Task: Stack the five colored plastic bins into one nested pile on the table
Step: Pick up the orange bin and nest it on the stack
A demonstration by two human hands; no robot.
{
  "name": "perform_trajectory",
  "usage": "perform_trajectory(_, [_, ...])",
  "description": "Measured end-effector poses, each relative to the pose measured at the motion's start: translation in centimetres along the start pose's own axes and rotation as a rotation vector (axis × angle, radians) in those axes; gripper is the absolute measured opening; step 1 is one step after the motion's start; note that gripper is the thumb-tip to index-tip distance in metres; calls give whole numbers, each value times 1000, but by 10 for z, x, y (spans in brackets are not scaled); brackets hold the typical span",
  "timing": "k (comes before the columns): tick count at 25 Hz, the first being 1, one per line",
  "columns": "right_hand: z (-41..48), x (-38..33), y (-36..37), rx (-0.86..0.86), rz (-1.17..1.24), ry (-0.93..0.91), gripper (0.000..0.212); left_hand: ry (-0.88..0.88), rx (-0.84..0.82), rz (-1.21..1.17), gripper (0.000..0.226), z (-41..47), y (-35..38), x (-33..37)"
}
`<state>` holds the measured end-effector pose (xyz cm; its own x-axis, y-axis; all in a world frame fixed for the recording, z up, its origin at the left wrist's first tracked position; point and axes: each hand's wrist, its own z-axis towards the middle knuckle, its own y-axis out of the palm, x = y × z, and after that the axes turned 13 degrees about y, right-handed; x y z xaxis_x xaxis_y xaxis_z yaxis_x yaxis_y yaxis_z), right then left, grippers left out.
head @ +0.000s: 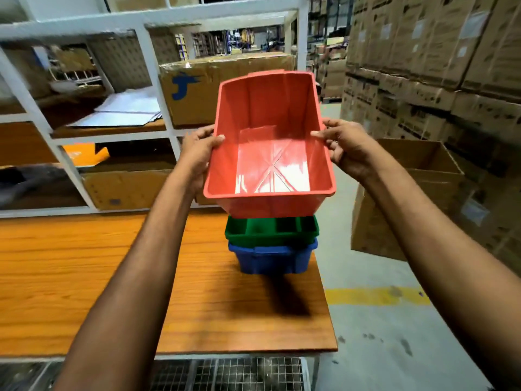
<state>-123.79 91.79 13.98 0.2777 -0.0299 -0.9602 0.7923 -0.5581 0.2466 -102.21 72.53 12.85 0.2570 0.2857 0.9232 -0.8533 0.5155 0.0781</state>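
A red bin (270, 142) fills the middle of the frame, held up off the desk (84, 277) and tilted so that its open top faces the camera; its inside holds nothing and its floor shines with glare. The left grip (197, 153), a bare hand, clasps the bin's left rim, thumb over the edge and fingers curled behind the wall; the right grip (346, 150) pinches the right rim in the same way, thumb inside and fingers outside. Directly below the red bin, in the lower middle of the frame, a green bin (270, 231) sits nested in a blue bin (272, 258); the blue one stands on the wooden desk near its right edge. The red bin's base overlaps the green rim in this view; whether the two touch cannot be told.

Behind the desk, across the upper left, stands a white shelf frame (152, 77); it carries white sheets (127, 111) and a cardboard box with a blue mark (197, 91). At the right an open cardboard box (423, 176) stands on the floor; stacked cartons (437, 52) rise in the upper right; a yellow line (375, 296) crosses the floor at lower right; wire mesh (239, 373) shows under the desk's near edge.
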Motion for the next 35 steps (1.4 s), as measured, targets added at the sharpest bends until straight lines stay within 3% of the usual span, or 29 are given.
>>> perform_trajectory(5, [20, 22, 8, 70, -81, 26, 43, -46, 34, 36, 38, -6, -7, -18])
perform_trajectory(9, [20, 15, 30, 161, -114, -97, 38, 29, 58, 127, 45, -5, -23, -23])
perform_trajectory(11, [19, 5, 42, 180, -147, -238, 34, 265, 106, 397, 53, -2, -28, -16])
perform_trajectory(15, [13, -11, 66, 220, -363, -458, 34, 927, 58, 987, 56, -7, -13, 36])
perform_trajectory(18, [11, -17, 82, 231, -475, -575, 30, 1196, -79, 1262, 56, 2, 6, 74])
perform_trajectory(20, [11, -18, 91, 240, -582, -632, 31, 1269, -203, 1450, 49, 17, 12, 84])
perform_trajectory(22, [10, -16, 97, 262, -673, -659, 32, 1298, -308, 1557, 34, 26, 14, 89])
perform_trajectory(25, [8, -10, 100, 306, -795, -741, 33, 1289, -331, 1605, 20, 28, 13, 89])
perform_trajectory(29, [4, -3, 104, 655, -1040, -929, 40, 1165, -300, 1607, 23, 28, 8, 82])
perform_trajectory(32, [-8, 5, 104, 880, -977, -992, 44, 987, -240, 1485, 22, 30, -1, 75])
perform_trajectory(35, [-20, 15, 99, 880, -740, -884, 42, 770, -160, 1265, 23, 34, -12, 69])
